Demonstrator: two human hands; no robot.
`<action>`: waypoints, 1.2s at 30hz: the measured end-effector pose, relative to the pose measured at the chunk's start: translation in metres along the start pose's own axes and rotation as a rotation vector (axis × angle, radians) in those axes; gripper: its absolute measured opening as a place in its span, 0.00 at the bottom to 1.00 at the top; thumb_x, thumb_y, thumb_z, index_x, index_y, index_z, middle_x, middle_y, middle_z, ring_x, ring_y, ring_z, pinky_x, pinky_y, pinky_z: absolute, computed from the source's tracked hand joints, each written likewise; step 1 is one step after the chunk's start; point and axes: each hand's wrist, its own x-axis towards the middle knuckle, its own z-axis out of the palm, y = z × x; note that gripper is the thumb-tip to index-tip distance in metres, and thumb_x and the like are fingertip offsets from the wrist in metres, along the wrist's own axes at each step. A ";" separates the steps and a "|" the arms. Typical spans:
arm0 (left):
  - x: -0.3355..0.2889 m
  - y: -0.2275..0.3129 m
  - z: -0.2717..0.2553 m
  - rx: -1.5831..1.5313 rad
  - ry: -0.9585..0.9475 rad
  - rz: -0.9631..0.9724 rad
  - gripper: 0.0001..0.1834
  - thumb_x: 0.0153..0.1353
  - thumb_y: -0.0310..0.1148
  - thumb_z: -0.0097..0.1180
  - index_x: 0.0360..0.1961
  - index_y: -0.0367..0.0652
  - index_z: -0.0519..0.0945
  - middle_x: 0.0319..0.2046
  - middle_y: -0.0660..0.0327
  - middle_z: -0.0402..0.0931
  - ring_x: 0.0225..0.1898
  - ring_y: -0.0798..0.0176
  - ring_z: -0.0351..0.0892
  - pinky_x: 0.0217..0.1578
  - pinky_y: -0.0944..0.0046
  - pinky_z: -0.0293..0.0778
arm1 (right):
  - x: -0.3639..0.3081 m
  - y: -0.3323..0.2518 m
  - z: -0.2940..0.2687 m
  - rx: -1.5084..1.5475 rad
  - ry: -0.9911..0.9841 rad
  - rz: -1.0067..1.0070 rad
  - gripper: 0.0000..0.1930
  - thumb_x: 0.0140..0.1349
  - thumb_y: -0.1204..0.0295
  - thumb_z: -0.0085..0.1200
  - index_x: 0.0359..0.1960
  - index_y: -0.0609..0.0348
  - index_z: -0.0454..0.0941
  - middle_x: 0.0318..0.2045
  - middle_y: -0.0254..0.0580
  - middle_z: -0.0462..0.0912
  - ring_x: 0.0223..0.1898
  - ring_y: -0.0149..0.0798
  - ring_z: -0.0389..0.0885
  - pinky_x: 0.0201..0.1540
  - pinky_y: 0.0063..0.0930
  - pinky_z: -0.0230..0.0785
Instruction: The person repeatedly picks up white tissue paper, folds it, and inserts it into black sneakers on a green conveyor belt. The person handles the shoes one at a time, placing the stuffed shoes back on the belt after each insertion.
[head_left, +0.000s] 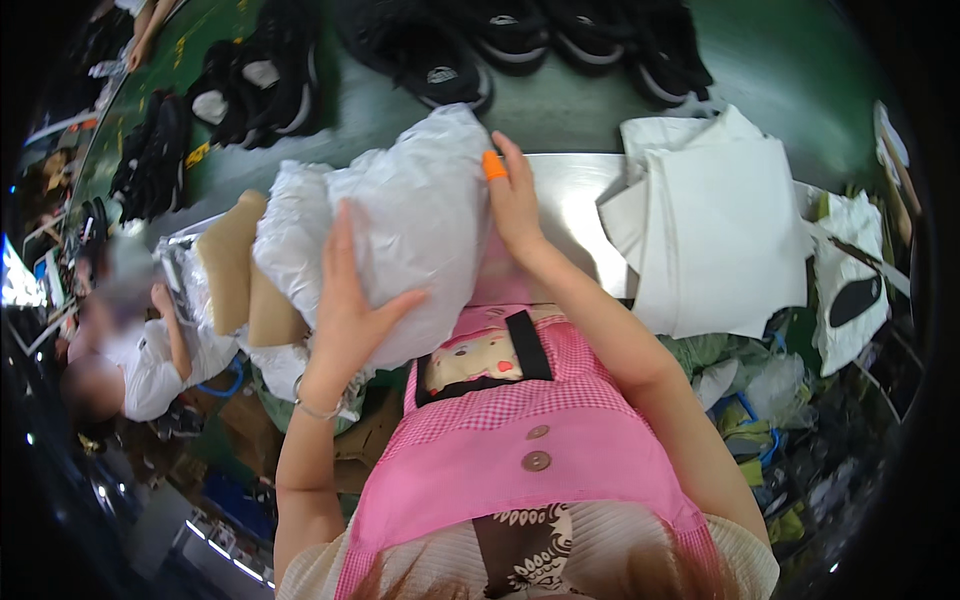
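Observation:
In front of me is a large crumpled white paper bundle [425,225], with a smaller crumpled wad [288,235] at its left. My left hand [350,300] grips the bundle from the near left, its fingers at the left side and its thumb across the front. My right hand [515,200] is pressed against the right side, fingers nearly straight and thumb hidden. One of its fingers wears an orange finger cover [494,165]. Between them the two hands hold the bundle; its underside and anything inside are hidden.
Black shoes [440,75] line the far side of the green table [560,110]. White sheets [715,230] are stacked at right on a shiny metal plate [575,215]. Tan shaped pieces [230,265] lie left. Bags and scraps [760,400] fill the lower right. Another person [150,365] is at far left.

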 end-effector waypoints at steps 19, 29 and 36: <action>0.042 -0.069 -0.007 0.245 0.180 0.012 0.29 0.61 0.28 0.56 0.63 0.32 0.67 0.59 0.41 0.69 0.59 0.42 0.71 0.58 0.57 0.70 | -0.056 -0.084 -0.047 -0.204 -0.265 -0.476 0.31 0.61 0.55 0.57 0.63 0.56 0.67 0.63 0.52 0.67 0.64 0.57 0.63 0.65 0.47 0.55; 0.157 -0.106 0.001 0.253 -0.522 -0.255 0.52 0.48 0.50 0.67 0.70 0.37 0.58 0.60 0.40 0.70 0.62 0.46 0.70 0.62 0.57 0.65 | -0.054 -0.109 -0.012 -0.434 -0.338 -0.750 0.15 0.52 0.58 0.61 0.43 0.39 0.82 0.68 0.38 0.63 0.71 0.54 0.53 0.70 0.55 0.42; 0.170 -0.111 0.022 0.302 -0.847 -0.180 0.57 0.41 0.55 0.72 0.67 0.37 0.60 0.64 0.47 0.59 0.65 0.44 0.63 0.63 0.52 0.63 | -0.039 -0.108 -0.021 -0.390 -0.317 -0.678 0.15 0.52 0.58 0.60 0.44 0.38 0.83 0.67 0.40 0.64 0.70 0.55 0.55 0.68 0.53 0.48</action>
